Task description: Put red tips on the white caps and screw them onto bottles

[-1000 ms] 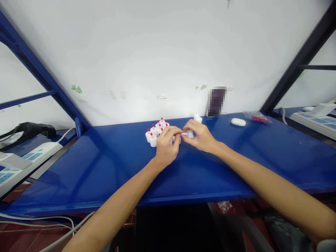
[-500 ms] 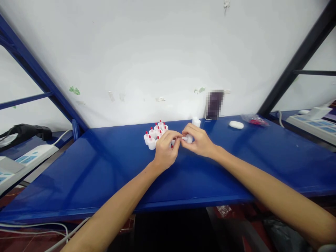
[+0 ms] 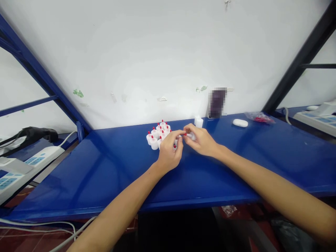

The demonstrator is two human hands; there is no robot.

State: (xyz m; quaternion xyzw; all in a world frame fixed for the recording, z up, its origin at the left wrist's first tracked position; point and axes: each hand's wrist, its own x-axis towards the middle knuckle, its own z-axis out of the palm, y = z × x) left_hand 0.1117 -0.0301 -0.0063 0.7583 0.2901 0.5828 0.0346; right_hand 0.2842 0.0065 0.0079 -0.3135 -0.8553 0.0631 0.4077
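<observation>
My right hand [image 3: 201, 140] is closed around a small white plastic dropper bottle [image 3: 192, 135], tilted with its nozzle towards the left. A red cap [image 3: 185, 134] sits on the nozzle's end. My left hand [image 3: 170, 148] is just left of it; the index fingertip is at the cap, and the thumb is parted from that finger with nothing visibly gripped. Behind and left of my left hand stand several upright white bottles with red caps [image 3: 154, 142], some partly hidden by the hand. White bottles [image 3: 198, 121] without visible red caps stand beyond my right hand.
The blue table [image 3: 105, 168] meets a white wall at the back. On its right side lie a white rounded case [image 3: 240, 123] and a clear bag of red pieces [image 3: 261, 118]. A dark pixelated object [image 3: 217, 102] leans on the wall. Power strips [image 3: 34, 162] flank the table.
A red cap now shows on the nozzle of the bottle in my right hand. My left thumb and index finger, pinched together at the nozzle before, have parted. The view has shifted slightly.
</observation>
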